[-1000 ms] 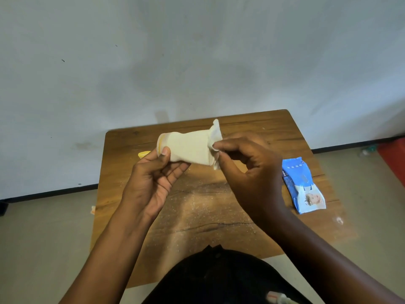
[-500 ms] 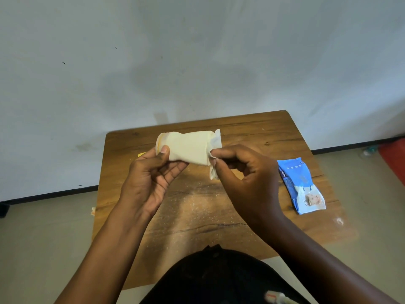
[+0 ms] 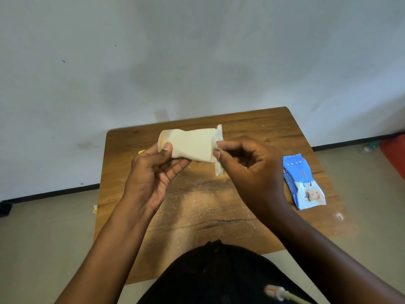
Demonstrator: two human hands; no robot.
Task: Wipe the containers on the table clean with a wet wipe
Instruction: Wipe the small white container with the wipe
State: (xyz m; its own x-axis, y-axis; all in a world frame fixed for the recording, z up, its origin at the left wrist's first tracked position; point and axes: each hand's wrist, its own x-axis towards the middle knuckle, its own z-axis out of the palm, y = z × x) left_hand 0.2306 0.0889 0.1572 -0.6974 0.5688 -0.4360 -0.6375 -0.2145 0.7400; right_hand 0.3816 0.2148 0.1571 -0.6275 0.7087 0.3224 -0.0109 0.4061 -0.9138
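Head view, left hand [image 3: 153,172] gripping wipe-wrapped container [image 3: 190,145], right hand [image 3: 252,172] pinching wet wipe [image 3: 219,137], container mostly hidden.

Head view: looks forward-down, close over table [image 3: 274,128].

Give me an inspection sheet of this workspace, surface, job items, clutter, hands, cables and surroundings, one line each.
Surface: wooden table, pale powdery specks across its middle.
Job's things: cream container held on its side above the table; wet wipe at its right end; blue wipes pack on the table's right side.
Clutter: small yellow object mostly hidden behind the left hand.
Hands: left hand grips the container; right hand pinches the wipe.
Cables: white cable at the bottom edge.
Surroundings: grey wall; red object on the floor.
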